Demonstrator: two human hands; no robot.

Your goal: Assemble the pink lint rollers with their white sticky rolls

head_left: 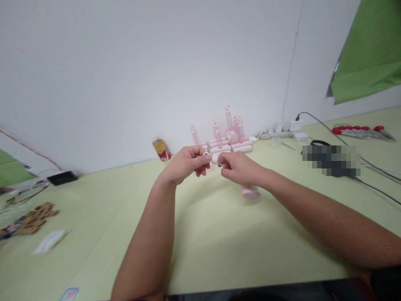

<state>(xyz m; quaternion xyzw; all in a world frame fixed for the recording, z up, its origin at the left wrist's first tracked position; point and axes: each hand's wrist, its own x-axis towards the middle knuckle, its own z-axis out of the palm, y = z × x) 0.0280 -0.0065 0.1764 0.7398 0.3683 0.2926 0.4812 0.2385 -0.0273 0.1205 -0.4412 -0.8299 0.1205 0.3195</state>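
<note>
My left hand (191, 163) is closed, pinching a small pale ring-shaped piece (206, 154) between thumb and fingers. Close to its right, my right hand (239, 168) is also closed, its fingertips pinched together. What it holds is too small and blurred to name. Just behind both hands, several pink tubes (238, 147) lie stacked near the wall, and slim clear pink tubes with looped tops (228, 119) stand among them. The round end of a pink cylinder (250, 192) shows on the table below my right wrist; the rest is hidden.
A bottle with a yellow and red label (161, 149) stands by the wall. To the right are a power strip (278, 134), cables and several red-ended tools (360, 130). On the left lie brown pieces (39, 218), a white packet (51, 241) and a black device (62, 178).
</note>
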